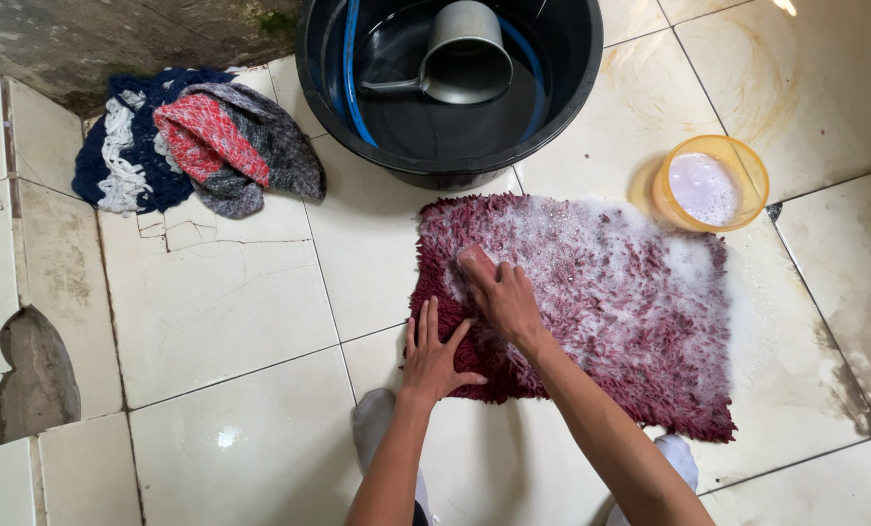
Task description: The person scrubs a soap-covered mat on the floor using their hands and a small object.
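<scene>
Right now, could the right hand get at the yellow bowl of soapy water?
Probably yes: the right hand rests on the sudsy maroon mat, and nothing stands between it and the yellow bowl beside the mat's far corner.

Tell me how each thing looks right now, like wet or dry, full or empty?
Rug: flat on the floor, soapy, foam on top.
Left hand: open, pressed flat on the rug's edge.
Right hand: fingers curled, pressing into the rug.
Tub: holds dark water.
Scoop: sits in the tub.
Yellow bowl: holds foamy water.
Cloths: heaped and crumpled on the tiles.
Floor: wet, shiny, some tiles cracked.
</scene>
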